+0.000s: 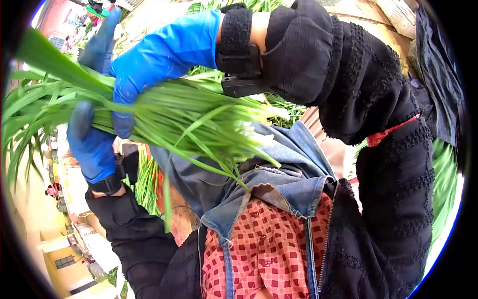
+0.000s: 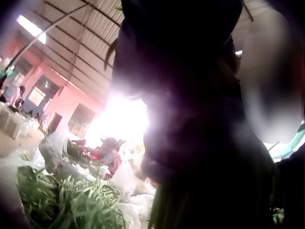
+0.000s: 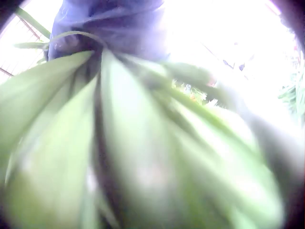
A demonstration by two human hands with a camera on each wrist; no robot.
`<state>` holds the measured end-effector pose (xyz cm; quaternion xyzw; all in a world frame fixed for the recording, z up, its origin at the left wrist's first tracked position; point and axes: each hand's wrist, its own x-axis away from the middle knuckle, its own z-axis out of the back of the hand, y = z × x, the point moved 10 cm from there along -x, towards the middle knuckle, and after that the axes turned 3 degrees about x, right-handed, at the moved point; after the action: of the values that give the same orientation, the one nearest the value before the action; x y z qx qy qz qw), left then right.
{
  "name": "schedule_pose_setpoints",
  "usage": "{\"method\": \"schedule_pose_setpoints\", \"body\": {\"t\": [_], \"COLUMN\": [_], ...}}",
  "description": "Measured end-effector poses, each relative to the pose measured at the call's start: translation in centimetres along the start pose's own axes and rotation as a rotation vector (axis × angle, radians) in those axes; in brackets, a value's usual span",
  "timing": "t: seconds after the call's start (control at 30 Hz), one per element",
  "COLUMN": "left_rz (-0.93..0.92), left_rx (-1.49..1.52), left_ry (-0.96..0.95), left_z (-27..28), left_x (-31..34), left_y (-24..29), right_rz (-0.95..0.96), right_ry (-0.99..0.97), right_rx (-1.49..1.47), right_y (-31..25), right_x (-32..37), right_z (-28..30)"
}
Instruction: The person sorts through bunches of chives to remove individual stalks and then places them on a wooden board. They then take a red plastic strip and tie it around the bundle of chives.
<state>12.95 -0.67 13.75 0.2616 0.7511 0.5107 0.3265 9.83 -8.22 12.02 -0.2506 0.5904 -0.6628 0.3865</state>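
Note:
A thick bunch of garlic chives (image 1: 184, 117), long flat green leaves with pale stem ends, lies across both hands. My right hand (image 1: 159, 60), in a blue glove, grips the bunch from above with its fingers curled over it. From the lower left, my left hand (image 1: 94, 149), also blue-gloved, holds the leafy part, its thumb in front and its fingers reaching up behind. The stem ends point right, over the lap. In the right wrist view blurred leaves (image 3: 138, 138) hang below the glove (image 3: 109, 28). The left glove (image 2: 181, 119) is very dark in its wrist view.
More cut greens (image 2: 66, 200) lie heaped beside white plastic bags (image 2: 125, 179) in the left wrist view. People (image 2: 109, 155) sit farther back under a metal roof. A denim garment (image 1: 294, 154) covers the lap, and a pale crate (image 1: 398, 17) stands at the upper right.

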Motion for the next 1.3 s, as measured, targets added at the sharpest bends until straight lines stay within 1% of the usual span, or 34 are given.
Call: {"method": "schedule_pose_setpoints", "body": {"t": [0.07,0.1,0.13,0.17,0.2,0.23,0.27,0.33,0.37,0.4,0.43,0.47,0.5,0.53,0.57,0.6,0.63,0.7,0.73,0.77,0.8,0.83,0.87,0.9,0.93,1.0,1.03,1.07,1.1,1.13,1.2,1.27,1.3], "left_rz": [-0.197,-0.191,-0.225,-0.244,-0.270,-0.280,-0.295,-0.316,-0.322,-0.328,-0.318,-0.306,-0.286,-0.285,-0.309,-0.342,-0.322,-0.318,-0.308,-0.317,-0.315,-0.291,-0.266,-0.270,-0.272,-0.314,-0.337,-0.337,-0.360,-0.380,-0.380,-0.385,-0.379], "left_rx": [-0.418,-0.324,-0.143,-0.090,-0.036,0.053,0.044,0.116,0.221,0.215,0.288,0.359,0.275,0.274,0.248,0.220,0.334,0.327,0.323,0.248,0.245,0.302,0.357,0.528,0.530,0.536,0.551,0.554,0.532,0.511,0.534,0.520,0.512], "left_ry": [0.558,0.542,0.359,0.301,0.246,0.317,0.337,0.427,0.358,0.361,0.263,0.164,0.326,0.322,0.408,0.489,0.329,0.289,0.253,0.479,0.484,0.333,0.181,0.277,0.286,0.293,0.339,0.341,0.329,0.319,0.341,0.274,0.272], "left_z": [2.1,0.4,1.9,3.8,4.3,4.2,5.8,10.8,10.7,11.4,11.3,11.0,13.1,12.8,13.1,11.9,10.6,10.3,9.3,10.0,10.3,9.6,8.6,9.2,9.6,10.8,10.9,11.0,11.1,11.0,10.6,9.4,9.2], "left_x": [1.0,0.7,0.5,1.2,1.9,2.4,3.4,5.9,5.9,6.0,5.8,5.7,6.7,6.7,7.0,7.8,7.1,6.8,6.4,7.2,7.2,6.4,6.0,6.6,7.3,8.7,9.1,9.3,9.4,9.4,9.3,8.5,8.3], "left_y": [1.5,0.6,0.3,0.4,0.9,1.0,1.4,1.5,1.1,1.0,0.8,0.7,0.4,0.4,0.3,1.5,1.3,1.3,1.4,1.3,1.3,1.2,1.2,0.8,0.8,1.0,0.9,0.8,0.9,1.0,0.8,1.2,1.2], "right_rz": [0.061,0.089,0.108,0.087,0.067,0.045,0.022,-0.068,-0.063,-0.058,-0.076,-0.064,-0.034,-0.004,0.019,0.035,0.059,0.122,0.142,0.096,0.049,0.127,0.126,0.006,-0.116,-0.278,-0.282,-0.532,-0.753,-0.676,-0.365,0.013,-0.019], "right_ry": [0.000,0.039,0.107,0.215,0.318,0.450,0.583,0.776,0.784,0.796,0.782,0.805,0.776,0.748,0.689,0.702,0.659,0.604,0.623,0.607,0.590,0.603,0.600,0.743,0.878,0.813,0.807,0.591,0.329,0.284,0.508,0.662,0.620], "right_rx": [-0.010,0.028,0.104,0.271,0.444,0.394,0.343,0.077,0.027,-0.019,-0.039,-0.141,-0.165,-0.188,-0.166,-0.205,-0.277,-0.460,-0.458,-0.399,-0.341,-0.277,-0.284,-0.179,-0.065,-0.231,-0.232,0.323,0.874,0.900,0.265,0.334,0.155], "right_y": [1.0,1.4,1.1,1.4,1.0,2.2,3.6,6.4,8.3,9.9,10.4,12.0,12.4,12.9,13.7,11.6,11.5,11.9,12.0,12.9,13.3,12.5,12.3,12.4,12.9,18.7,18.9,19.2,19.6,18.8,16.5,12.7,13.8], "right_x": [-0.7,-0.4,0.6,1.9,4.3,6.1,7.9,11.4,12.4,13.0,12.8,13.1,12.5,11.7,10.5,10.5,9.5,7.4,6.6,5.8,5.2,5.3,5.7,7.6,9.9,13.3,13.6,13.6,13.8,13.1,10.5,8.0,6.1], "right_z": [-0.1,0.6,1.3,2.6,3.8,5.3,6.8,7.1,6.9,7.0,7.4,5.6,5.1,4.8,4.5,3.4,2.8,1.8,1.8,1.8,1.7,1.6,1.8,3.3,4.9,7.0,6.6,5.1,3.9,2.5,2.0,2.7,2.1]}}
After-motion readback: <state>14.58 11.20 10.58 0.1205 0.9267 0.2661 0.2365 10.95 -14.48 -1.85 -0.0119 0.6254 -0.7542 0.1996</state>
